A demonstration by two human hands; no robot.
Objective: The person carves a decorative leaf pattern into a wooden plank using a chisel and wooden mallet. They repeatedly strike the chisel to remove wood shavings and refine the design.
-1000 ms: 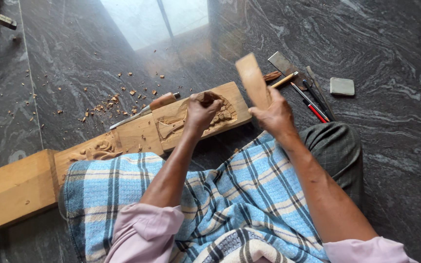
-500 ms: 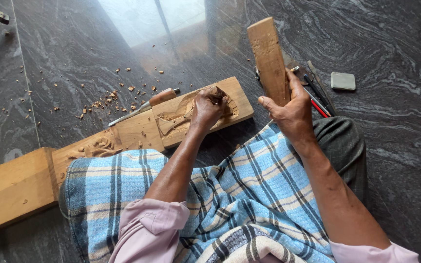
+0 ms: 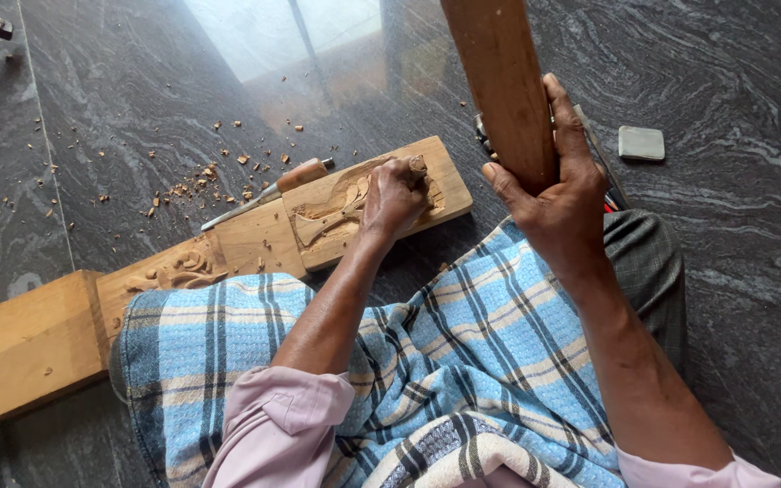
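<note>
A long wooden plank [image 3: 237, 239] with carved relief lies on the dark stone floor across my lap. My left hand [image 3: 392, 197] is closed on a wood-handled chisel [image 3: 416, 166] set upright on the carving near the plank's right end. My right hand [image 3: 555, 190] grips a thick wooden mallet block [image 3: 499, 81], raised high above the floor to the right of the plank. A second chisel [image 3: 268, 191] with a wooden handle lies on the floor beside the plank's far edge.
Wood chips [image 3: 201, 176] are scattered on the floor beyond the plank. A small grey sharpening stone [image 3: 641, 143] lies at the right. More tools [image 3: 607, 194] lie partly hidden behind my right hand. A blue checked cloth [image 3: 445, 361] covers my lap.
My right hand has lifted the wooden mallet from beside the chisel up toward the camera. My left hand stays on the chisel at the carving.
</note>
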